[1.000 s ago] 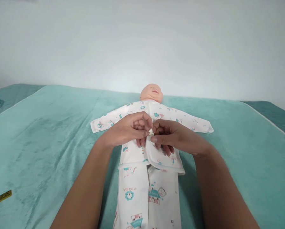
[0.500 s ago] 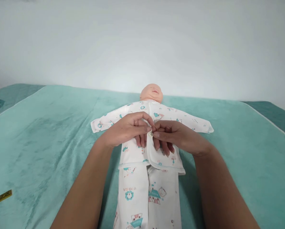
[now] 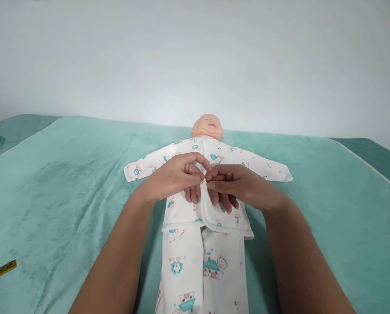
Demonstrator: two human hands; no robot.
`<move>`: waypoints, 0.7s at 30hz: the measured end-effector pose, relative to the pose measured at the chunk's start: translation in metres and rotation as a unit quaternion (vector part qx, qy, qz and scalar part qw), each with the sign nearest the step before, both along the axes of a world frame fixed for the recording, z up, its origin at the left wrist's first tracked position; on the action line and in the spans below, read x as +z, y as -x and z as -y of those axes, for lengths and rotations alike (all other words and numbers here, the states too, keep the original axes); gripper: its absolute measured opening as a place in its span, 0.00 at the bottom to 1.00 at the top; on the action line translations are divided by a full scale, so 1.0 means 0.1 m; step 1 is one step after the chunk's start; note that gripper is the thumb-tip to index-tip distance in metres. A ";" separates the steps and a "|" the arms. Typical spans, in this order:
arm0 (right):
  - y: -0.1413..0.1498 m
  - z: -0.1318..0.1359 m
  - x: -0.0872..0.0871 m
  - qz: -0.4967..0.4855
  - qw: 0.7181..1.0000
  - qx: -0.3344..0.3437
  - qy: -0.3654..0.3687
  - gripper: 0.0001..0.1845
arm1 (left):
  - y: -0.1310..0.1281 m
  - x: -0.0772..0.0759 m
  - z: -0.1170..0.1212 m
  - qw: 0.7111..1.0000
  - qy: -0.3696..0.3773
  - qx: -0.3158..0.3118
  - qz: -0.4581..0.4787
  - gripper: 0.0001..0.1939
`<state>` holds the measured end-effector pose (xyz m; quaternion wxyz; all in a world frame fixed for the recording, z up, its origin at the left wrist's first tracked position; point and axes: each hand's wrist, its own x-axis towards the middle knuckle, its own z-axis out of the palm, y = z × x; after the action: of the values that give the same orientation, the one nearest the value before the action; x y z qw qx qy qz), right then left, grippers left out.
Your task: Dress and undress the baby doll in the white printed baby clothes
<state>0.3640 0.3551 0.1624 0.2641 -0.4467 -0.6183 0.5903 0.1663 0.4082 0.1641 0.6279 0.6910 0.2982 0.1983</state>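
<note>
One left hand (image 3: 196,174), one right hand (image 3: 225,185): together they are pinching the jacket (image 3: 181,213) between near trousers (image 3: 193,270) and far doll head (image 3: 208,127). One button (image 3: 205,185) is showing more fully now, apparently emerging.

Ahead of you a pale wall (image 3: 195,56) rises behind a light teal blanket (image 3: 341,209), with darker teal cloth (image 3: 381,159) at both far corners and a yellow strip with dark markings (image 3: 0,271) at your lower left.

You have two hands, a left hand (image 3: 175,176) and a right hand (image 3: 242,183), plus one doll (image 3: 207,126), one printed jacket (image 3: 226,223), one visible button (image 3: 205,185), one pair of printed trousers (image 3: 225,283), one yellow strip (image 3: 1,271).
</note>
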 end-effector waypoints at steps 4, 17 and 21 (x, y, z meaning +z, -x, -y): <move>0.00 0.00 0.00 0.003 1.000 -0.005 0.003 0.11 | 0.01 0.00 0.01 1.000 0.001 -0.006 -0.005 0.09; -0.06 -0.03 -0.11 -0.086 0.996 -0.025 -0.018 0.07 | -0.05 -0.02 0.03 0.998 -0.021 0.060 0.023 0.11; -0.06 -0.04 -0.11 -0.092 0.995 -0.024 -0.016 0.08 | -0.05 -0.02 0.02 0.999 -0.013 0.038 0.024 0.10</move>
<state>0.3704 0.3589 0.1513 0.3408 -0.4010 -0.5899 0.6125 0.1716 0.4058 0.1622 0.6180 0.6822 0.3065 0.2424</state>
